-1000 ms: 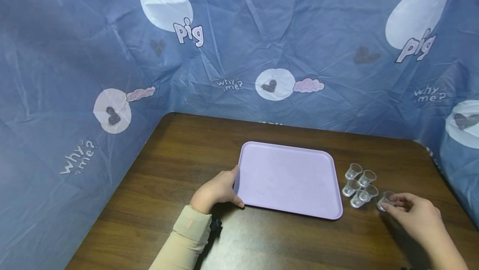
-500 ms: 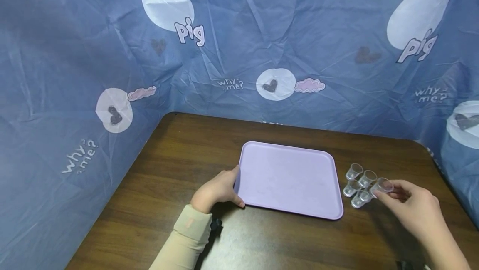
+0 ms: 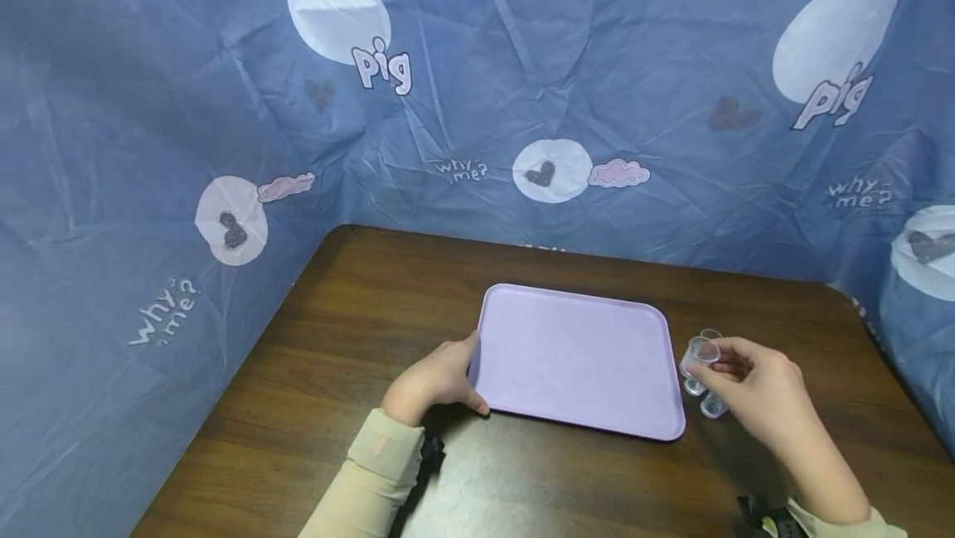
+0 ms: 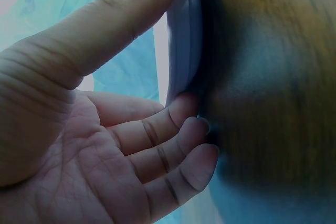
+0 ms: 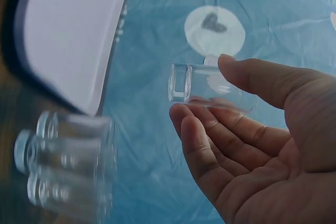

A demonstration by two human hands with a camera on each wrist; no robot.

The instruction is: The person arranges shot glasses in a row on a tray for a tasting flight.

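Observation:
My right hand pinches a small clear shot glass between thumb and fingers, lifted just off the tray's right edge. In the right wrist view the held shot glass has a thick base, with the thumb on one side and fingers on the other. Other clear shot glasses stand in a cluster below it, partly hidden by the hand in the head view. A flat lilac tray lies on the table. At its near left corner, my left hand holds the edge between thumb and fingers.
The brown wooden table bears the tray and glasses. Blue printed cloth hangs behind it and along its sides. A dark band is on the right wrist.
My right hand has picked up a shot glass from the right of the cluster and carried it left, over the other glasses toward the tray. The left hand has stayed at the tray's corner.

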